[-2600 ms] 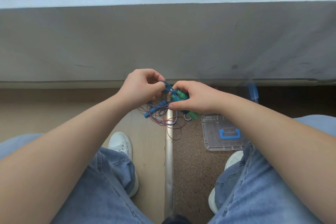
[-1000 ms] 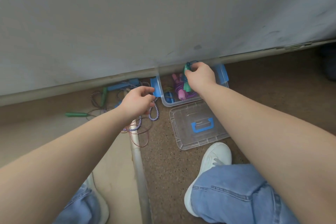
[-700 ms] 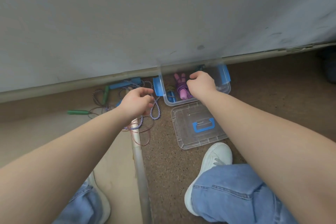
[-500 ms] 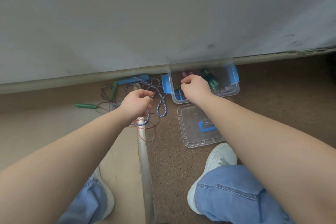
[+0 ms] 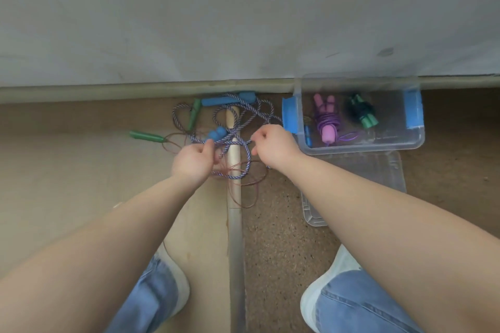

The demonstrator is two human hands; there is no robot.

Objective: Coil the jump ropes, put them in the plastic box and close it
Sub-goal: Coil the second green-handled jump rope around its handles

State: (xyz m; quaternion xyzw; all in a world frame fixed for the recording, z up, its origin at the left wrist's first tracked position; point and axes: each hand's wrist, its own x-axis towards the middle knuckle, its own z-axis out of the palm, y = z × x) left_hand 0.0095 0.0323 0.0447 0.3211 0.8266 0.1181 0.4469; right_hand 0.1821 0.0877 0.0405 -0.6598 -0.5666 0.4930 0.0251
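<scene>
From the head view, you are looking down at the floor (image 5: 284, 238) along the foot of a grey wall (image 5: 243, 21). Your left hand (image 5: 192, 161) is curled, thumb and fingers pinched on the blue-and-white rope (image 5: 238, 127) just below one of its blue handles (image 5: 216, 133). Your right hand (image 5: 273, 144) is also curled into a loose fist, just right of the left, with the same rope running to its fingertips; whether it actually grips the cord you cannot tell from here. That rope lies in loose, uncoiled loops between your hands and the wall, its other blue handle (image 5: 228, 100) against the skirting. Tangled with it is a thin reddish rope (image 5: 243, 184) with two green handles: one (image 5: 146, 136) out to the left on the floor, the other (image 5: 194, 113) tilted near the wall. Both ropes drape over a pale floor strip (image 5: 234, 224) running towards you between your shoes.

The box (image 5: 359, 143) stands open to the right of your right hand, against the wall, its blue clips (image 5: 290, 119) on both ends. Inside lie a coiled purple rope (image 5: 327, 121) with pink handles and a dark bundled rope (image 5: 361, 113) with green handles, side by side. The clear lid (image 5: 389, 176) lies flat on the floor just in front of the box, partly under your right forearm.
</scene>
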